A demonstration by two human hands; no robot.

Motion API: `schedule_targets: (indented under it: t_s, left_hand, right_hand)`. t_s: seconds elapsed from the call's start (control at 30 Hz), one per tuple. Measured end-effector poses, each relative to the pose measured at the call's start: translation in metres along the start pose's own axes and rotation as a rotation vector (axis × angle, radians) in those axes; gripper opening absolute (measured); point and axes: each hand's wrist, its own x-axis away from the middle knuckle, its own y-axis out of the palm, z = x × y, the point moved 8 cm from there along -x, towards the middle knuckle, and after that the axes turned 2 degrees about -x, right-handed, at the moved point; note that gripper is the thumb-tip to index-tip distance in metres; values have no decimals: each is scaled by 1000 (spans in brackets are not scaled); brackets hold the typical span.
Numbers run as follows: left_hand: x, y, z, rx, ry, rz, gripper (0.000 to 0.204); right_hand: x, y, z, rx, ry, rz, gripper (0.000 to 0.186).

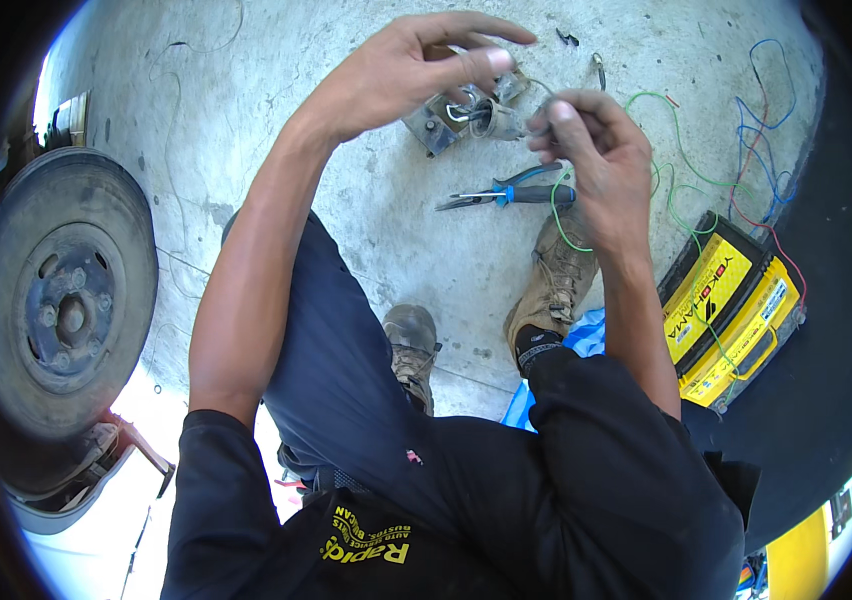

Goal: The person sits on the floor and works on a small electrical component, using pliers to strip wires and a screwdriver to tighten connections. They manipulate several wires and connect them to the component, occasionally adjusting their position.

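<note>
My left hand point(411, 75) is raised over a grimy metal part point(496, 122) with a round housing. Its fingers are stretched out, with the thumb apart from them, and I see nothing held. To its right, my right hand point(596, 145) is closed in a pinch on a thin wire point(543, 88), which runs toward the metal part. A bright green wire point(558, 222) loops below the right hand; whether it joins the pinched one is hidden. On the floor beneath lie long-nose pliers point(476, 198) and a blue-and-black handle point(541, 193), overlapping.
A yellow-and-black battery point(726, 315) stands at the right, with green, red and blue wires point(766, 130) around it. A wheel with a tyre point(68, 295) is at the left. My boots point(551, 275) are on the concrete floor point(246, 120), beside blue plastic point(586, 333).
</note>
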Motion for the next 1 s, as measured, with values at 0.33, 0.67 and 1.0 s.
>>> schedule_targets:
  t_s: [0.33, 0.67, 1.0]
  left_hand:
    - [49, -43, -19, -181, -204, 142, 32]
    - [104, -149, 60, -222, -310, 451, 29]
    - [118, -185, 63, -317, -417, 300, 28]
  right_hand:
    - [-47, 27, 8, 525, -62, -214, 31]
    - [-46, 37, 36, 978, -301, -478, 60]
    - [-50, 43, 39, 1027, -361, -545, 55]
